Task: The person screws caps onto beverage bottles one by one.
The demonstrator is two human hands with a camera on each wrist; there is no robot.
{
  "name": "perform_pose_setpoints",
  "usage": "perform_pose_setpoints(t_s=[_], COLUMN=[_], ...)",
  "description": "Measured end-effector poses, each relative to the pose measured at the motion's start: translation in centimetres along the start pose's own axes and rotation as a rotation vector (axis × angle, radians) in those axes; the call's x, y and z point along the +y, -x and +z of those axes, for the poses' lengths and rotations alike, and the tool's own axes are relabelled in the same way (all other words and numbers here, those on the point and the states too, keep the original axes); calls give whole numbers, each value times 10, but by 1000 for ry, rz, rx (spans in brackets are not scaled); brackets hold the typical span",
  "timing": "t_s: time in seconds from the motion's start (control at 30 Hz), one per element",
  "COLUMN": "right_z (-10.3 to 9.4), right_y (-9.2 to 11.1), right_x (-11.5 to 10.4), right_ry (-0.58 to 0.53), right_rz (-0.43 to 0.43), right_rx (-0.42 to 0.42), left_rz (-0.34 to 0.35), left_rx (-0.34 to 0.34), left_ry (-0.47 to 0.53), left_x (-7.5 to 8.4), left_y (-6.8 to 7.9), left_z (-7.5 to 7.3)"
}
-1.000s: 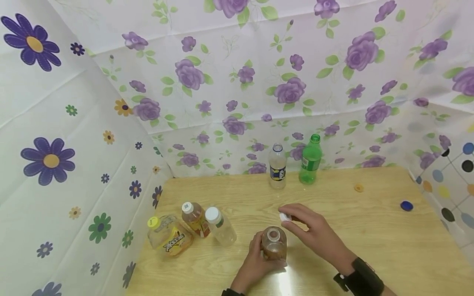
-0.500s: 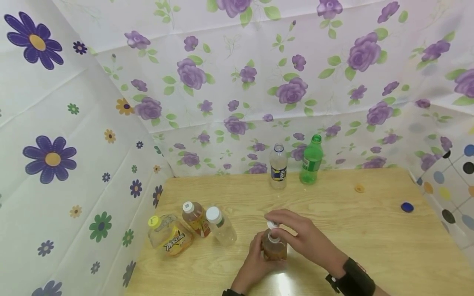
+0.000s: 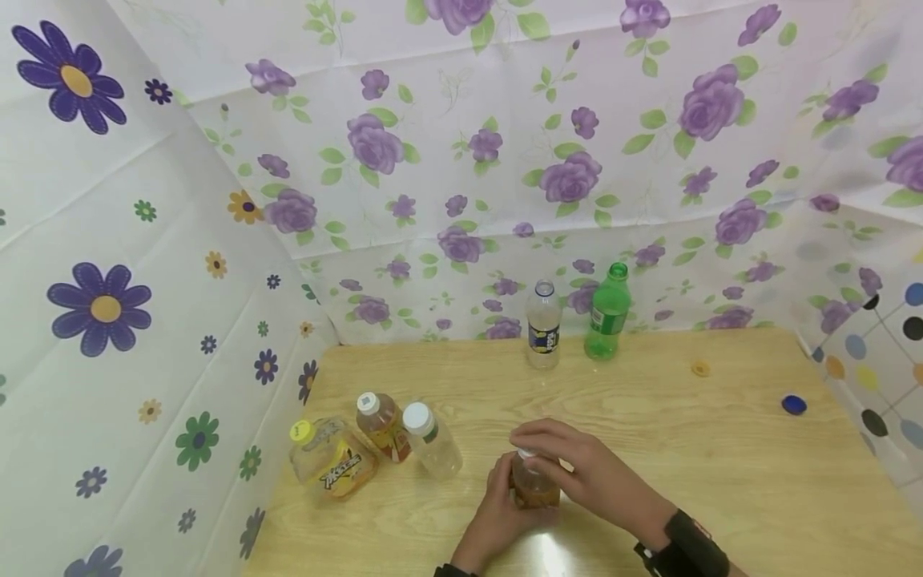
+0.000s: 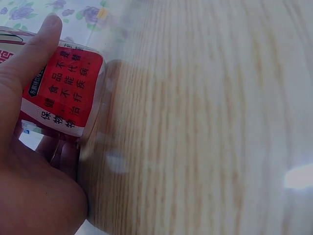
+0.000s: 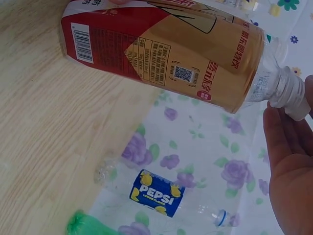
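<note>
A plastic drink bottle (image 3: pixel 537 487) with a gold and red label stands upright near the front of the table. My left hand (image 3: pixel 496 513) grips it low around the label, thumb and fingers on opposite sides, as the left wrist view shows of the red label (image 4: pixel 73 88). With the fingertips of my right hand (image 3: pixel 580 469) I pinch a white cap (image 5: pixel 297 110) at the bottle's mouth. The right wrist view shows this cap on the clear threaded neck (image 5: pixel 283 90), slightly tilted. Part of the cap is hidden behind my fingers.
On the left stand a yellow-capped bottle (image 3: pixel 333 465), a white-capped brown bottle (image 3: pixel 384 429) and a clear white-capped bottle (image 3: pixel 436 449). Uncapped Pepsi (image 3: pixel 543 336) and green (image 3: pixel 607 316) bottles stand at the back. A yellow cap (image 3: pixel 699 368) and blue cap (image 3: pixel 794 405) lie right.
My right hand has brought the white cap leftward and down from beside the bottle onto its mouth. The left hand keeps its grip in the same place.
</note>
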State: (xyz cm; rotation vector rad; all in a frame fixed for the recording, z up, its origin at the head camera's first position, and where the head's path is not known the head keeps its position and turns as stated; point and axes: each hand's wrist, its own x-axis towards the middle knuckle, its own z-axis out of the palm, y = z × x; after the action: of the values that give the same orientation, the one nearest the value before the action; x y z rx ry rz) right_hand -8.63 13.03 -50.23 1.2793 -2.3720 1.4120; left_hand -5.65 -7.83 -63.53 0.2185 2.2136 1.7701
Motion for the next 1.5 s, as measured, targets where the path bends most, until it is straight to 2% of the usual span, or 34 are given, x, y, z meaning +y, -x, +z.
perform_pose_setpoints(t_s=[0.27,0.43,0.67,0.93,1.13,1.33,1.5], right_z=[-3,-4,-4,-4,-1,1,2], right_y=[4,7,9,9,8,7,4], right_x=[-4,-4,-5,-5,-6,-9,-11], right_ry=[-5,14,36,36,22,119,200], right_rz=[-17,-36,-13,39,74,81,134], right_rx=[-19,-24,-51,-39,-17,45,68], left_rz=[24,4,0,12,17,-7,-16], left_rx=[-10,-6,3,6,20,15,21], left_ry=[-22,-21,-20,-8,-38,-30,-28], left_x=[0,2,2,0,2,2,2], left_y=[0,0,1,0,1,1,0], left_z=[-1,0,0,1,1,2,2])
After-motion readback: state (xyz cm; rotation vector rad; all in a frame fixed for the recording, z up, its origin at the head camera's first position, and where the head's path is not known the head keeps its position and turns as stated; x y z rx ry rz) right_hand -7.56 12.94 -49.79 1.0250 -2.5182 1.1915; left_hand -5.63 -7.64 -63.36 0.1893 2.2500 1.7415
